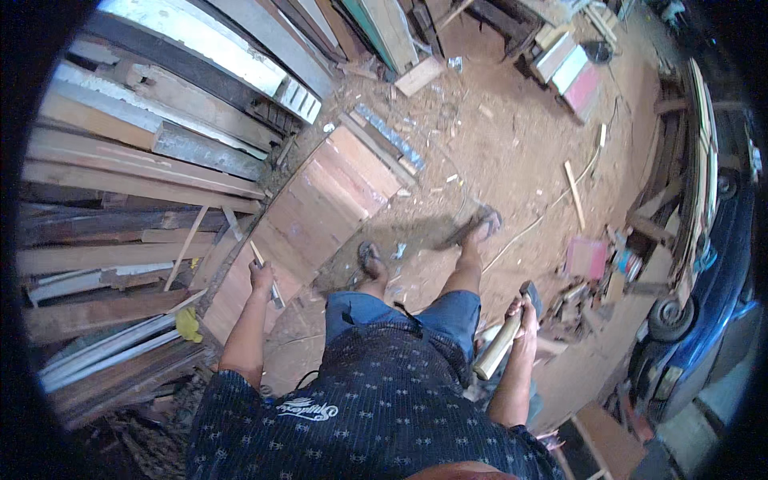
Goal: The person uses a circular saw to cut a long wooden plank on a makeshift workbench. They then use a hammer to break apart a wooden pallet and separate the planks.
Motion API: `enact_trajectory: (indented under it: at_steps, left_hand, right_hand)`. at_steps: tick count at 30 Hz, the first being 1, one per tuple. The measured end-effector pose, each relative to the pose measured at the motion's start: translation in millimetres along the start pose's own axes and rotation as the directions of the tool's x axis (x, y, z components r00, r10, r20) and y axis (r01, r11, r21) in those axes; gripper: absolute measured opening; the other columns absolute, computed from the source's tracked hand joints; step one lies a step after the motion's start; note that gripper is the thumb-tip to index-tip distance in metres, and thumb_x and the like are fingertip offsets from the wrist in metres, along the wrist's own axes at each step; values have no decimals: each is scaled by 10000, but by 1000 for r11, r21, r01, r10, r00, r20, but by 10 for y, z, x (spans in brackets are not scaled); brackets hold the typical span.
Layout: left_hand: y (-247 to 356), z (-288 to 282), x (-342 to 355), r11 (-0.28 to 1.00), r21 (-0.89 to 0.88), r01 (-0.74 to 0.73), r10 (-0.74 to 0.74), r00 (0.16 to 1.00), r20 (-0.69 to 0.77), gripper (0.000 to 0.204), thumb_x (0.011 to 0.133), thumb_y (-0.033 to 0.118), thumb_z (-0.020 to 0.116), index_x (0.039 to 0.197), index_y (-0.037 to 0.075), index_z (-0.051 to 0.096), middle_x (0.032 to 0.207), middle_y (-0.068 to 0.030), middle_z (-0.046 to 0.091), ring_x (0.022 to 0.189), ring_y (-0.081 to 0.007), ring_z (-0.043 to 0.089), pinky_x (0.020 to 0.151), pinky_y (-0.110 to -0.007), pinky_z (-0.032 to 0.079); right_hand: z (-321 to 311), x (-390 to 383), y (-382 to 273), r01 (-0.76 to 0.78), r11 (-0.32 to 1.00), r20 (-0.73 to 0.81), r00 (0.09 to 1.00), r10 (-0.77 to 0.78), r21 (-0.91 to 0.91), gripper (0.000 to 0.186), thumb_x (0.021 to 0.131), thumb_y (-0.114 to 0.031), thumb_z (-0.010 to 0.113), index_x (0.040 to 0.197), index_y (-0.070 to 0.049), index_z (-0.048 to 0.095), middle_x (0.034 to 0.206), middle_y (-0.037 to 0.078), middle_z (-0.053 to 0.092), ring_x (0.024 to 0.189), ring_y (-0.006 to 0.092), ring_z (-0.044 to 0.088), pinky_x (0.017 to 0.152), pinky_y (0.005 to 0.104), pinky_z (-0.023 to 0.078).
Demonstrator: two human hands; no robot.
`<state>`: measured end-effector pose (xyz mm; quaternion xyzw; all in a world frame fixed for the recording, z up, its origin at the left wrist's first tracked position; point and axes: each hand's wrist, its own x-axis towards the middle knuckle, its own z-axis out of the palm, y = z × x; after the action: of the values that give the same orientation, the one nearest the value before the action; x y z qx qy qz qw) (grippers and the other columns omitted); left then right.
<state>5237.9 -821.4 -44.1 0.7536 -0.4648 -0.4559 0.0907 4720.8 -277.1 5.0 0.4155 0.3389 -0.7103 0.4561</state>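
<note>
My left hand [262,277] is closed around a thin chisel-like tool [278,298], pale wood at one end and grey at the other. Below that hand lies a long, wide reddish-brown wooden board [320,212]; I cannot tell whether the tool touches it. On my right side, my right hand [524,314] grips a hammer [498,350] close to its dark metal head. The hammer's thick, pale wooden handle slants down toward my body.
Stacked planks [120,168] fill the left side. Wood scraps [576,308] and a pink panel [586,258] lie at right, near a blue vehicle [704,312]. A loose stick [574,196] and a cable [524,232] cross the dirt floor. A yellow cloth-like thing [189,325] sits by the planks.
</note>
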Motion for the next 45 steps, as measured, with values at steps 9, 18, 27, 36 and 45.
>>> enact_trajectory:
  at_steps: [9, 18, 27, 36, 45]
  left_hand:
    - [-79, -55, 110, 998, 19, 60, -60, 998, 12, 398, 917, 119, 591, 1205, 44, 328, 950, -115, 568, 713, -184, 591, 549, -329, 514]
    - [505, 613, -71, 990, 100, 99, -122, 957, 264, 337, 951, 152, 553, 1223, 63, 376, 832, -79, 583, 611, -157, 602, 506, -299, 511]
    - [1676, 1348, -411, 989, 135, -67, 16, 939, 344, 331, 936, 138, 598, 1193, 38, 414, 869, -78, 584, 644, -146, 598, 557, -300, 504]
    - [2256, 1685, -37, 996, 74, -42, 12, 932, 363, 359, 932, 132, 631, 1210, 34, 427, 846, -59, 594, 614, -140, 601, 522, -285, 516]
    - [1982, 2598, 708, 994, 67, 86, -109, 830, 548, 341, 922, 144, 661, 1160, 51, 435, 782, -60, 603, 610, -128, 604, 501, -275, 506]
  right_hand:
    - [159, -98, 888, -91, 923, -303, 953, -29, -373, 113, 915, -173, 572, 957, -75, 535, 683, 26, 545, 519, 157, 537, 457, 302, 489]
    - [621, 869, 980, -171, 803, -335, 941, -38, -572, 85, 901, -109, 582, 928, -44, 535, 688, 70, 566, 535, 197, 566, 503, 328, 527]
    - [919, 2113, 1020, -256, 658, -265, 960, 88, -708, 173, 858, -169, 655, 905, -8, 611, 693, 100, 594, 576, 240, 608, 557, 380, 543]
    - [1133, 3223, 1082, -201, 523, -226, 974, 16, -828, 289, 836, -237, 706, 883, 39, 636, 694, 152, 638, 520, 268, 616, 459, 419, 508]
    - [1383, 3839, 1222, -229, 458, -338, 926, -170, -859, 368, 819, -301, 723, 882, 45, 612, 694, 125, 624, 561, 230, 627, 491, 384, 510]
